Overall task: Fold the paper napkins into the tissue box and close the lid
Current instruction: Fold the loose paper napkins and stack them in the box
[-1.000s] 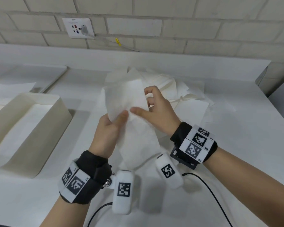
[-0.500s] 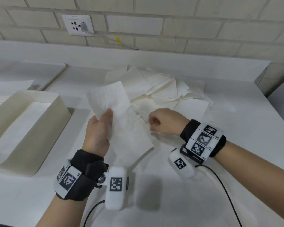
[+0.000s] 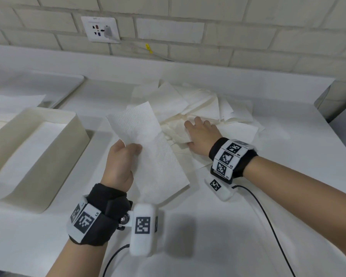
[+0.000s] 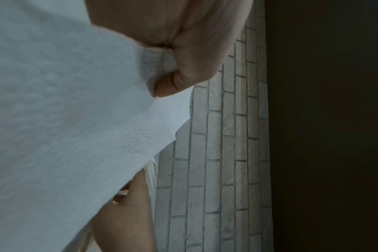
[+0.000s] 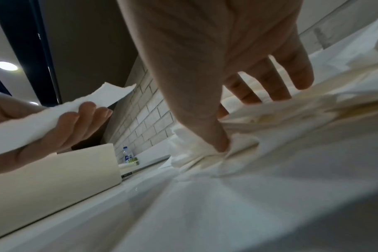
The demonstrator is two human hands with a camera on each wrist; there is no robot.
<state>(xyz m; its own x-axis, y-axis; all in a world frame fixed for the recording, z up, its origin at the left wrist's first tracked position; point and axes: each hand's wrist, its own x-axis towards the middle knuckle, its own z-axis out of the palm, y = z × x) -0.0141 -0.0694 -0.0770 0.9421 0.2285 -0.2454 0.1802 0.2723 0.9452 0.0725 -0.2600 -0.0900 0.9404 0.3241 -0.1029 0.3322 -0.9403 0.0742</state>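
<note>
My left hand [image 3: 132, 149] pinches a folded, embossed white napkin [image 3: 148, 148] by its left edge and holds it above the table, slanting from far left to near right. The left wrist view shows the thumb [image 4: 183, 68] clamped on that napkin [image 4: 76, 119]. My right hand [image 3: 196, 128] lies on the loose napkin pile [image 3: 198, 102] with fingers spread and nearly straight. Its thumb [image 5: 221, 145] presses into a crumpled napkin [image 5: 190, 150] and bunches it. The open white tissue box [image 3: 68, 152] stands at the left, apart from both hands.
A flat white lid-like panel [image 3: 48, 82] lies behind the box. A wall socket [image 3: 100, 29] with a plug sits on the brick wall. Black cables [image 3: 268, 220] trail from my wrist units across the near table. A small bottle [image 5: 126, 156] stands far off.
My right hand let go of the held napkin and moved right and away onto the pile, its fingers spreading. My left hand keeps the napkin and has lowered it slightly.
</note>
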